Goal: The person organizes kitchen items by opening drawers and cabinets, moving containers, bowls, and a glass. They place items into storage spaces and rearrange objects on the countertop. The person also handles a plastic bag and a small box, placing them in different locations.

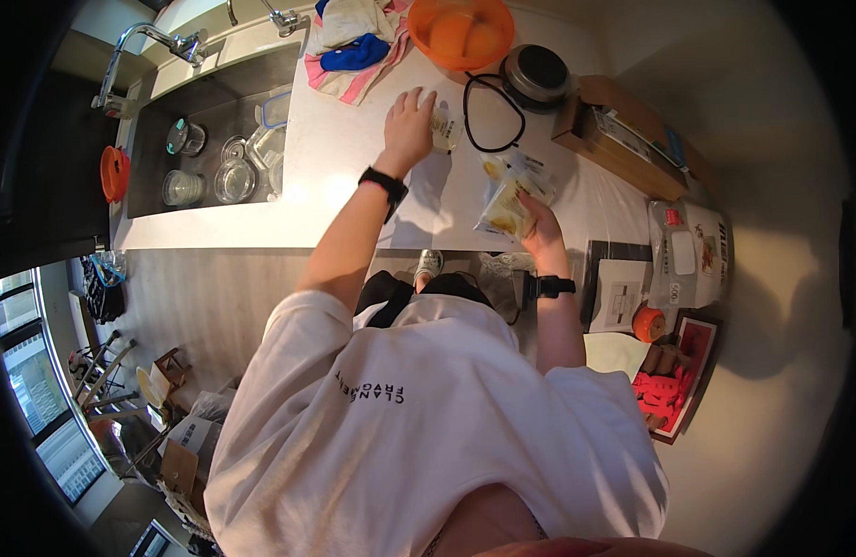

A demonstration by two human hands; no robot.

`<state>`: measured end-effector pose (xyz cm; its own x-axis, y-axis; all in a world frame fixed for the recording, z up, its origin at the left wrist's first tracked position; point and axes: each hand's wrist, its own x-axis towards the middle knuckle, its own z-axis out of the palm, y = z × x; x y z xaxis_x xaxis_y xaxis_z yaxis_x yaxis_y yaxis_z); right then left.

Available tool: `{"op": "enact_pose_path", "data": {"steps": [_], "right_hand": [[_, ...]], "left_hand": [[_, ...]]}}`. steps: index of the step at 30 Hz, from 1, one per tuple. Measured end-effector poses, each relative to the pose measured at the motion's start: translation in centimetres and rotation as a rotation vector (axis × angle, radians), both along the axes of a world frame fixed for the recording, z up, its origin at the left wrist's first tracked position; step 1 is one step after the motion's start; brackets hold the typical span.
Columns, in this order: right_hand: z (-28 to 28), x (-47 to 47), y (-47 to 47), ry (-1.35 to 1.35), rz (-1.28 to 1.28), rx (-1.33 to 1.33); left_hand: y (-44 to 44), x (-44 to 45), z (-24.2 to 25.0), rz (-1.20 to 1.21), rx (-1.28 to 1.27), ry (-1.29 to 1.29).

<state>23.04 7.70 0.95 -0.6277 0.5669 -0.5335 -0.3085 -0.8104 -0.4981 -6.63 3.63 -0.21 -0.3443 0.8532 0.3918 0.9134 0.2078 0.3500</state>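
Over the white countertop [344, 174], my left hand [407, 129] has its fingers pointing away from me. A small clear plastic packet [447, 131] shows at its right side, partly hidden by the hand; whether the fingers grip it cannot be told. My right hand [541, 226] is closer to the counter's front edge. Its thumb presses on a clear packet with yellowish contents [503, 211]. Just beyond lie more similar packets [532, 170], overlapping, so their number and which of them the hand holds are unclear. Both wrists wear black bands.
Left is a sink [215, 118] with clear containers [236, 179]. Toward the back sit bunched cloths [358, 42], an orange bowl [461, 31], a black cable loop [465, 118] and a round dark appliance [536, 75]. A cardboard box [623, 150] and a printed bag [689, 254] line the right.
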Motion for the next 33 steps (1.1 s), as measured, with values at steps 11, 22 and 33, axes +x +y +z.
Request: {"op": "enact_pose_path", "data": {"steps": [11, 22, 33], "right_hand": [[1.9, 3.4, -5.2, -0.031, 0.011, 0.258], [10.6, -1.8, -16.6, -0.08, -0.144, 0.27], [12.9, -7.6, -35.5, -0.583, -0.499, 0.579]], "left_hand": [[-0.9, -0.2, 3.8, -0.151, -0.442, -0.154], [-15.9, 7.1, 10.4, -0.238, -0.356, -1.697], [-30.7, 5.7, 9.8, -0.712, -0.803, -1.928]]}}
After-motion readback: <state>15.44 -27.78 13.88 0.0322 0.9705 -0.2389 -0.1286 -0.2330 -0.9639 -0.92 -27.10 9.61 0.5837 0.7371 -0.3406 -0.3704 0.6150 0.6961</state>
